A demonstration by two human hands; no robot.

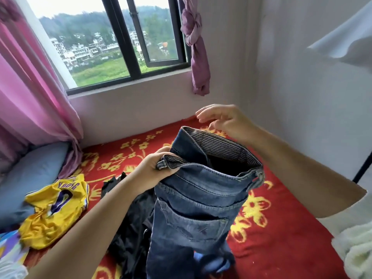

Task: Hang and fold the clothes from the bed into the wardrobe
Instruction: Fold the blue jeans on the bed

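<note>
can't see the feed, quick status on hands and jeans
Left hand grips jeans waistband, held up over bed. Right hand open, just off the waistband. Black garment, yellow jersey still on bed.

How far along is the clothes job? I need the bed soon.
Nothing visibly done; no wardrobe is in view. In hand: the left hand grips the waistband of the blue denim jeans, the right hand open above them. Left on the red flowered bedspread: a yellow basketball jersey and black garments.
</note>
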